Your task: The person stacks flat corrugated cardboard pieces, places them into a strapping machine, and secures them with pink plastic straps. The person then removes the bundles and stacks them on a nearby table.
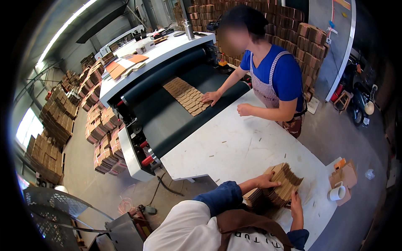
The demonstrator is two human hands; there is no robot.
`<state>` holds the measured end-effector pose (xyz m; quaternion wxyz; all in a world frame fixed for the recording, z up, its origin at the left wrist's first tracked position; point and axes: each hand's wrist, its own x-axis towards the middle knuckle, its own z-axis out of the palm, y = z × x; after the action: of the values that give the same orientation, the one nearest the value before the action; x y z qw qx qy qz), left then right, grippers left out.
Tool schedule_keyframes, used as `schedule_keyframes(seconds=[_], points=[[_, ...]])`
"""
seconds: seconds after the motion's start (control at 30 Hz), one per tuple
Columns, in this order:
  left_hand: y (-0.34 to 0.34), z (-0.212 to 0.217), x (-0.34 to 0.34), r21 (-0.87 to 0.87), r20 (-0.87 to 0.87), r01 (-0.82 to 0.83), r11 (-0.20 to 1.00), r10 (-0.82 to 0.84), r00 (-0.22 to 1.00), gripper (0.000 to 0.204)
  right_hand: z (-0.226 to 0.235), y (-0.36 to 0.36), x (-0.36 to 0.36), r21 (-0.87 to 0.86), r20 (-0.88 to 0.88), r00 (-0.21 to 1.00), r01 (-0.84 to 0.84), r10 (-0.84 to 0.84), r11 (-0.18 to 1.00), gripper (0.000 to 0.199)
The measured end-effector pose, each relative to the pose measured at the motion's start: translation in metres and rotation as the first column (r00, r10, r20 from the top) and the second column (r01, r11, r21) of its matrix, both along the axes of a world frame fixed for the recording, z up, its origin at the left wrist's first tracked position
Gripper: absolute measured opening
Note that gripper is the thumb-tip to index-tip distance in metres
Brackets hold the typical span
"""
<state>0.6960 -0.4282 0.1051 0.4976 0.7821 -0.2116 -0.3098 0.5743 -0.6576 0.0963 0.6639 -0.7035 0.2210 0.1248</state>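
Note:
A fanned stack of flat brown cardboard pieces (pixel 281 184) stands on edge near the front corner of the white table (pixel 234 146). My left hand (pixel 268 180) lies on the stack's left side, fingers curled over the top. My right hand (pixel 296 206) presses against its near right side. Both hands grip the stack between them. Across the table another person in a blue shirt and checked apron has one hand (pixel 211 97) on a row of overlapped cardboard pieces (pixel 186 96) lying on the machine's dark conveyor belt (pixel 167 121).
A roll of white tape (pixel 337 193) and small folded cardboard boxes (pixel 345 173) sit at the table's right corner. Piles of brown cartons (pixel 102 142) stand on the floor left of the machine, with more stacked behind the person. A scooter (pixel 360 96) is parked at the right.

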Motion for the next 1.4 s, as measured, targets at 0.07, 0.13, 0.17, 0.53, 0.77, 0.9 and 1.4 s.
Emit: schedule_keyframes(seconds=[0.07, 0.13, 0.17, 0.53, 0.77, 0.9, 1.4], points=[[-0.002, -0.013, 0.0, 0.073, 0.059, -0.034, 0.997, 0.03, 0.998, 0.105, -0.009, 0.001, 0.0, -0.024, 0.006, 1.0, 0.003, -0.003, 1.0, 0.061], [-0.002, -0.012, -0.002, 0.085, 0.079, -0.045, 0.995, 0.038, 0.996, 0.106, -0.008, 0.004, -0.002, -0.026, -0.01, 1.0, 0.024, -0.025, 0.999, 0.061], [-0.002, -0.011, 0.0, 0.117, 0.034, -0.007, 0.993, 0.003, 0.999, 0.107, -0.006, 0.005, -0.002, -0.027, -0.011, 1.0, 0.02, -0.02, 0.999, 0.061], [0.001, -0.019, -0.001, 0.129, 0.064, 0.019, 0.992, -0.028, 0.998, 0.104, 0.007, 0.014, -0.006, -0.049, -0.006, 0.999, -0.05, 0.05, 0.998, 0.065], [0.003, -0.026, -0.001, 0.093, 0.042, -0.011, 0.996, 0.007, 0.999, 0.102, -0.009, 0.007, -0.003, -0.053, 0.03, 0.995, -0.093, 0.095, 0.994, 0.067], [0.004, -0.022, 0.002, 0.067, 0.026, -0.017, 0.998, 0.015, 1.0, 0.099, -0.034, 0.0, 0.001, -0.118, 0.179, 0.978, -0.085, 0.106, 0.989, 0.063], [0.011, -0.022, 0.004, 0.108, -0.014, -0.018, 0.994, 0.02, 1.0, 0.098, -0.02, 0.011, 0.009, -0.141, 0.126, 0.988, -0.066, 0.085, 0.988, 0.059]])
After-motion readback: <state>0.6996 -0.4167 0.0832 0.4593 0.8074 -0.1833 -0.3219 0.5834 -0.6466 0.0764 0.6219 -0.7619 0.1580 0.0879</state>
